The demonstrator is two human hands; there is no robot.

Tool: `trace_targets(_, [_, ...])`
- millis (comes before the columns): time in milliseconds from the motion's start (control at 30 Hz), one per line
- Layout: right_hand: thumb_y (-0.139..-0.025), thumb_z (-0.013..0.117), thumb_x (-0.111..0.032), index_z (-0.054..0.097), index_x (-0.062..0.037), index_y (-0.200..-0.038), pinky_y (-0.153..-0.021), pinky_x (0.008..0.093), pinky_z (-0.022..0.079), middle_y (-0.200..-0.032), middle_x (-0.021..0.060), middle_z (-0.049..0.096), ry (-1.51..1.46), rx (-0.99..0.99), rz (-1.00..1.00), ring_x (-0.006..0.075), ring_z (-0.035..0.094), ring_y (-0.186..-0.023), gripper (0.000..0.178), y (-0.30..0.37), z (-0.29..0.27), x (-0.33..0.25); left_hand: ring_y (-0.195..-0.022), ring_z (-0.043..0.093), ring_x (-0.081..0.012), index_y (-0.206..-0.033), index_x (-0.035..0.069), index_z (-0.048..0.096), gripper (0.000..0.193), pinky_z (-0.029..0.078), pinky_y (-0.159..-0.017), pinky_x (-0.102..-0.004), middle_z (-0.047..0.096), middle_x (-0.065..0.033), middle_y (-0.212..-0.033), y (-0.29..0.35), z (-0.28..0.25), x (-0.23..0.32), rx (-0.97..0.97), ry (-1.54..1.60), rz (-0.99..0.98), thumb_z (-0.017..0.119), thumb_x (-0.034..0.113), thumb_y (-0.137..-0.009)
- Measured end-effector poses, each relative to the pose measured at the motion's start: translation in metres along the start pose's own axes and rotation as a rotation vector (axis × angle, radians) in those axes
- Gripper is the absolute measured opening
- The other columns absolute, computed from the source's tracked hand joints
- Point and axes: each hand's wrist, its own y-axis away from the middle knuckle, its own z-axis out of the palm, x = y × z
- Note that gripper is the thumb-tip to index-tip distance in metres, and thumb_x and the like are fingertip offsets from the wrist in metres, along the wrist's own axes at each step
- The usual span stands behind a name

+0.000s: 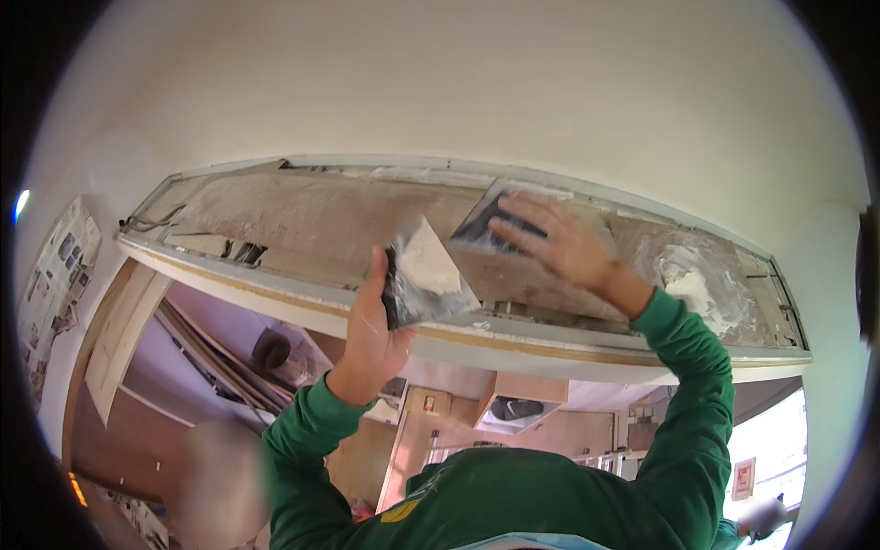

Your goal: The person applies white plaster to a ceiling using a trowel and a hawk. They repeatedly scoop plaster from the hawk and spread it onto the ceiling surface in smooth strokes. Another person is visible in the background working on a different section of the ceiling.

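Note:
My left hand (371,325) grips the dark handle edge of a putty knife with a wide metal blade (454,307). White putty (426,261) lies on that blade. To its right, my right hand (564,238) is closed on the dark handle of a second wide putty knife (477,220), fingers pressed along it; part of this tool is hidden under the hand. Both tools are over a long, dusty brown board (321,215) in a narrow framed ledge. A heap of white putty (687,280) sits on a smeared sheet at the ledge's right end.
The ledge's pale front rim (275,291) runs across below my hands, with a plain pale wall (458,92) behind. Loose wires (151,222) lie at the left end. Beneath are long strips (211,353), an open box (522,390) and a person's partial figure at lower right.

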Motion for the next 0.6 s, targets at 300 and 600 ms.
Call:
trace_targets(300, [-0.1,0.057,-0.022,0.06,-0.0016,-0.106,-0.076,0.0308,0.056,-0.094,0.0059,0.068,-1.973,0.414,1.289,0.0143,0.067,-0.084,0.021,-0.067,-0.036,-0.086,-0.093,0.066,-0.0331,-0.129,-0.011,0.048,0.053,0.053,-0.082,-0.0364,0.065,-0.0233,-0.105,-0.026,-0.094,-0.01,0.508,-0.779,1.289,0.047,0.035,-0.103])
trace_targets(600, [-0.099,0.057,-0.023,0.061,0.0006,-0.108,-0.084,0.0335,0.055,-0.097,0.0086,0.069,-2.219,0.076,1.092,0.017,0.068,-0.086,0.025,-0.1,-0.044,-0.119,-0.104,0.066,-0.0467,-0.132,0.0,0.049,0.041,0.058,-0.083,-0.05,0.065,-0.0283,-0.115,-0.008,-0.071,0.05,-0.356,-1.351,1.667,0.053,-0.008,-0.091])
